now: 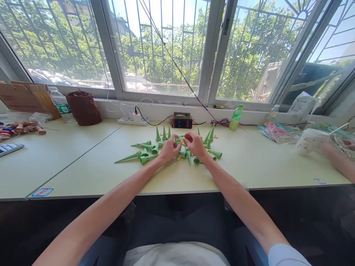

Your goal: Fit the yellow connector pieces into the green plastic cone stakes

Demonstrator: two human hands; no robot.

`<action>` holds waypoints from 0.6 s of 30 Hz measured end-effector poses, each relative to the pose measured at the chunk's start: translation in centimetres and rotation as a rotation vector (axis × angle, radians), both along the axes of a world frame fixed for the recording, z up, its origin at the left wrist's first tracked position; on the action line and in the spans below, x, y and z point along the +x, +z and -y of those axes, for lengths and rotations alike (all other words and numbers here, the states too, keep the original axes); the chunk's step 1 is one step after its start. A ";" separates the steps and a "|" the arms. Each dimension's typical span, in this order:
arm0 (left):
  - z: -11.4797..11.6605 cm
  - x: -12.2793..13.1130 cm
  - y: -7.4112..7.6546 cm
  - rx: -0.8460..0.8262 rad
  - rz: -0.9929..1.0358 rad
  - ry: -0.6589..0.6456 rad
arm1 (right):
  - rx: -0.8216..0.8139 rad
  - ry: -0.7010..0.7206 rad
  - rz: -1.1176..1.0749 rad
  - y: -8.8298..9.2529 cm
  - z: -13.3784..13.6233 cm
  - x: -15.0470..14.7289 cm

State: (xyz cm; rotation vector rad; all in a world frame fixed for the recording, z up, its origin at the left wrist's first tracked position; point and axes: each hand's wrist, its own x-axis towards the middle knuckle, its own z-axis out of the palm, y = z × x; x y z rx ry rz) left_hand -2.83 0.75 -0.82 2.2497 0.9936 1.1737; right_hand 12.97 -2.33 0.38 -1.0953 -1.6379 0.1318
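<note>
Both hands meet over a spread of green plastic cones on the pale table (91, 170). My left hand (169, 148) has its fingers pinched at a small yellow piece (182, 142). From the other side, my right hand (195, 144) closes its fingertips at the same spot; what lies inside its pinch is too small to make out. Left of the hands, a long green cone (128, 157) lies on its side, with several others around it. Some cones stand upright, one of them behind my left hand (158, 133). More cones and yellow pieces sit beside my right hand.
A black device (182, 121) stands behind the cones, near a power strip (133, 120). Along the window are a brown bag (83, 108) and a green bottle (236, 117). At right, another person's arm (340, 159) is beside a white cup (310, 142).
</note>
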 end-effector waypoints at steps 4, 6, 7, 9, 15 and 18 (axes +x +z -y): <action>0.1 0.1 0.1 -0.005 0.006 -0.006 | 0.005 0.013 0.008 -0.1 0.0 0.0; 0.2 0.1 0.2 -0.003 0.009 -0.006 | 0.003 0.017 0.014 -0.2 -0.1 0.0; 0.2 0.2 0.3 -0.003 0.009 -0.005 | 0.002 0.017 0.018 -0.2 -0.1 0.0; 0.3 0.2 0.4 -0.004 0.009 -0.002 | -0.001 0.014 0.024 -0.3 -0.2 0.1; 0.6 0.1 0.5 -0.009 0.010 -0.005 | 0.008 0.005 0.022 -0.3 -0.3 0.1; 0.7 0.1 0.6 -0.020 0.016 -0.019 | 0.009 0.002 0.021 -0.3 -0.2 0.1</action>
